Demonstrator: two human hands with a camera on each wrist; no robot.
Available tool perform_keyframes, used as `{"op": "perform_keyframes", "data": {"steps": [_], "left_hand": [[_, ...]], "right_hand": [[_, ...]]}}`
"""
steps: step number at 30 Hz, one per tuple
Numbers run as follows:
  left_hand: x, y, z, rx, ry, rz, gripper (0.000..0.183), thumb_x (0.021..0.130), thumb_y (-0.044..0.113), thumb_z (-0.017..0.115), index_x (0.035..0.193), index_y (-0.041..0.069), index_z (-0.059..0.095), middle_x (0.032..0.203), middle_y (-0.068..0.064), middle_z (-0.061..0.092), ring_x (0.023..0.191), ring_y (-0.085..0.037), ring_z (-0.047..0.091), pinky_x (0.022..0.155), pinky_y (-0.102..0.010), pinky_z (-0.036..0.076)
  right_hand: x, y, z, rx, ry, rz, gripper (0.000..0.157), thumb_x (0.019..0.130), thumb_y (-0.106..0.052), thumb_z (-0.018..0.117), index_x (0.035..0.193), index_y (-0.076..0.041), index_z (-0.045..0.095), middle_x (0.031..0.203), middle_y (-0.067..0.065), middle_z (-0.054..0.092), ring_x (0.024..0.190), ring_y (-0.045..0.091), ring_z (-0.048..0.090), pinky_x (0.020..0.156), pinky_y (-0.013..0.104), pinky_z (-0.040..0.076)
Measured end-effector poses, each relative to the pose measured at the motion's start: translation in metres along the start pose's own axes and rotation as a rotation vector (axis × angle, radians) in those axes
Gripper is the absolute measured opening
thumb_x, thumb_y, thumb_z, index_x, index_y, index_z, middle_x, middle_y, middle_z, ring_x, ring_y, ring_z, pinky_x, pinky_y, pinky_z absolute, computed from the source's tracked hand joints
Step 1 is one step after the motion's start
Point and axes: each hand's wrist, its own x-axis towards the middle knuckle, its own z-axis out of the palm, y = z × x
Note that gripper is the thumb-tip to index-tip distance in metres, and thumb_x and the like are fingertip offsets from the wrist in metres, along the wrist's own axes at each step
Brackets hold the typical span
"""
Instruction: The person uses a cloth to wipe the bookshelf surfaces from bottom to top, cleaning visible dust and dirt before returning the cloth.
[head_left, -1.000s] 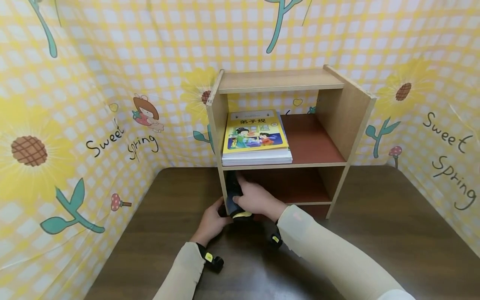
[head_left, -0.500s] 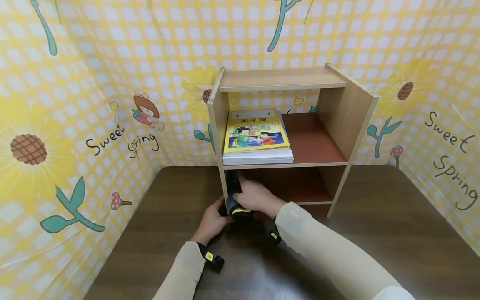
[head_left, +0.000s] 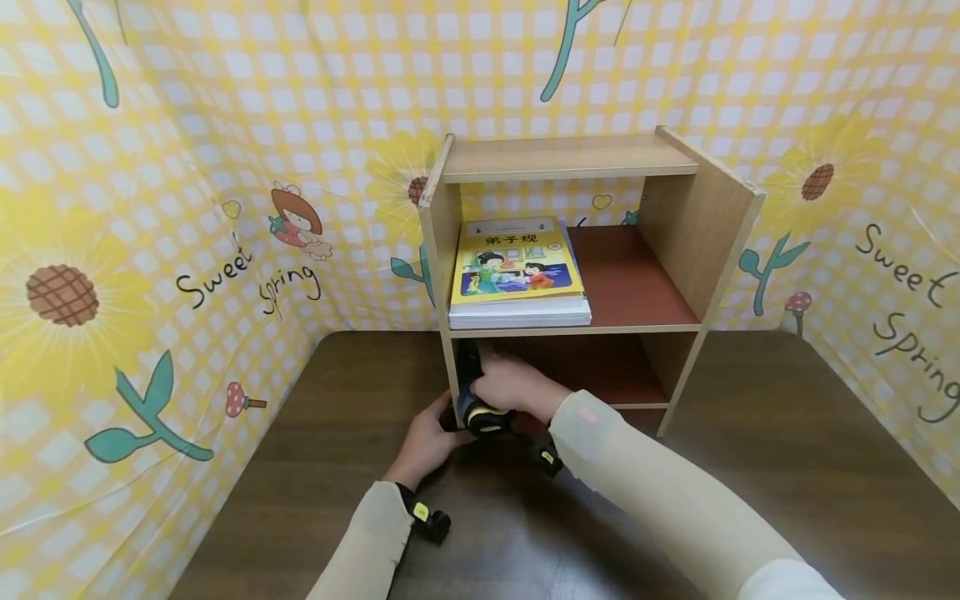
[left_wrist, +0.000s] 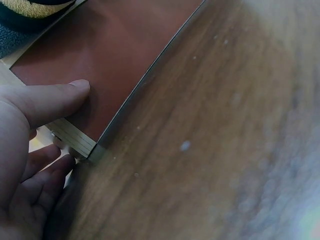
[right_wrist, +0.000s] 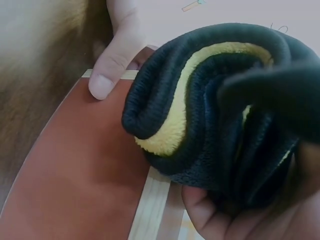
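Observation:
A rolled dark blue towel (right_wrist: 195, 165) with a yellow lining stands in the left of the shelf unit's lower compartment, its end jutting out at the front. My right hand (head_left: 516, 385) grips it from the right side; in the right wrist view its fingers (right_wrist: 200, 205) curl under the roll. At the lower front corner of the wooden shelf unit (head_left: 570, 158), my left hand (head_left: 426, 442) holds the left side panel. Its thumb (left_wrist: 60, 100) lies on the red-brown front board (left_wrist: 125, 50), and the other fingers are behind the panel's edge. The towel's far end is hidden inside.
Above, a stack of books (head_left: 517, 271) with a yellow cover lies at the left of the middle shelf. The unit stands on a dark wooden table (head_left: 795, 433), with a yellow checked cloth (head_left: 360, 83) hanging behind and on both sides.
The towel's front end has tipped up and turned to face the camera more. My right hand has shifted slightly with it, while the left hand keeps its place on the panel.

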Motion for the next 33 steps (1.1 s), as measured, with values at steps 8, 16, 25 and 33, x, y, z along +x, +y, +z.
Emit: {"op": "perform_keyframes", "data": {"steps": [8,16,25,33], "left_hand": [[0.0,0.001,-0.001,0.004,0.0,0.019,0.074,0.073,0.021,0.085,0.14,0.024,0.053,0.124,0.002,0.063,0.111,-0.018,0.056,0.093,-0.042,0.043],[-0.002,0.001,-0.001,-0.02,-0.019,-0.017,0.077,0.075,0.027,0.086,0.143,0.024,0.05,0.124,0.003,0.062,0.11,-0.016,0.058,0.092,-0.042,0.045],[-0.002,0.002,0.0,-0.025,-0.022,-0.034,0.084,0.074,0.03,0.086,0.147,0.019,0.045,0.135,0.0,0.055,0.123,-0.019,0.049,0.099,-0.045,0.041],[-0.001,0.003,0.0,-0.013,-0.025,-0.037,0.084,0.075,0.031,0.086,0.147,0.018,0.045,0.133,0.001,0.057,0.121,-0.018,0.052,0.097,-0.042,0.042]], "right_hand": [[0.004,0.0,-0.002,0.054,-0.009,0.013,0.07,0.086,-0.014,0.058,0.149,-0.003,0.029,0.129,0.011,0.05,0.094,0.023,0.052,0.079,0.031,0.044],[0.014,0.003,-0.004,-0.044,-0.017,-0.008,0.058,0.088,-0.015,0.057,0.142,-0.001,0.04,0.12,0.011,0.055,0.086,0.022,0.051,0.073,0.031,0.041],[0.024,0.006,-0.009,-0.087,-0.06,0.016,0.046,0.093,-0.019,0.055,0.132,0.004,0.051,0.111,0.012,0.058,0.082,0.023,0.049,0.07,0.033,0.04],[0.033,0.009,-0.012,-0.035,-0.112,0.052,0.051,0.099,-0.021,0.047,0.144,0.004,0.042,0.143,0.017,0.045,0.11,0.027,0.048,0.095,0.039,0.04]]}}
